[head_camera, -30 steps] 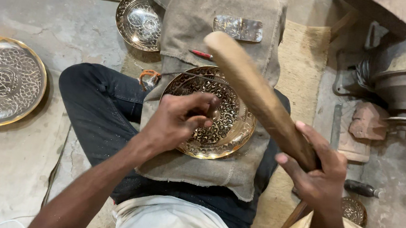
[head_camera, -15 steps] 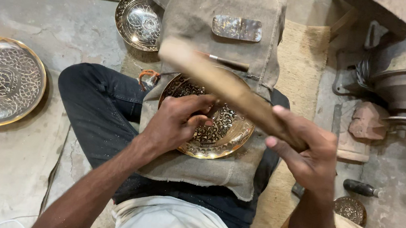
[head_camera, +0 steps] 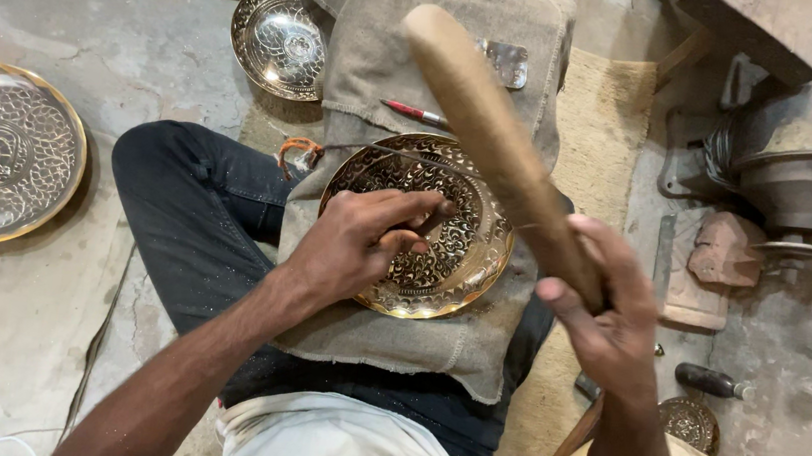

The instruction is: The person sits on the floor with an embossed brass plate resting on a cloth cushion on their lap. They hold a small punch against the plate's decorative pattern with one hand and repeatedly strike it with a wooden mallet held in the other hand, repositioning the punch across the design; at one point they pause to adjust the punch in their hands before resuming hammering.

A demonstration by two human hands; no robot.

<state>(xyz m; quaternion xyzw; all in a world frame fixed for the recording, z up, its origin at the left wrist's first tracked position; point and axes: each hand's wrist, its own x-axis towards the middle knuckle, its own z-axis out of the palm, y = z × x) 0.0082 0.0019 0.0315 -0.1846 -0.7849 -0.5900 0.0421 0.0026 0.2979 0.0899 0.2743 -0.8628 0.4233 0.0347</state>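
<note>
An engraved brass plate (head_camera: 467, 265) lies on a grey cloth (head_camera: 394, 337) over my lap. My left hand (head_camera: 354, 243) rests on the plate's middle, its fingers pinched around a small dark tool whose tip touches the metal. My right hand (head_camera: 607, 320) grips the lower end of a thick wooden mallet (head_camera: 496, 137), which is raised and tilted up to the left above the plate.
A large patterned brass tray (head_camera: 1, 155) lies on the floor at left, a smaller engraved bowl (head_camera: 280, 39) at upper middle. A red pencil (head_camera: 416, 113) and a small metal plaque (head_camera: 507, 63) sit on sacking. Metal stands and tools (head_camera: 781, 197) crowd the right.
The mallet swung down toward the plate half a second ago and is now raised again. My left hand has stayed on the plate with the small tool.
</note>
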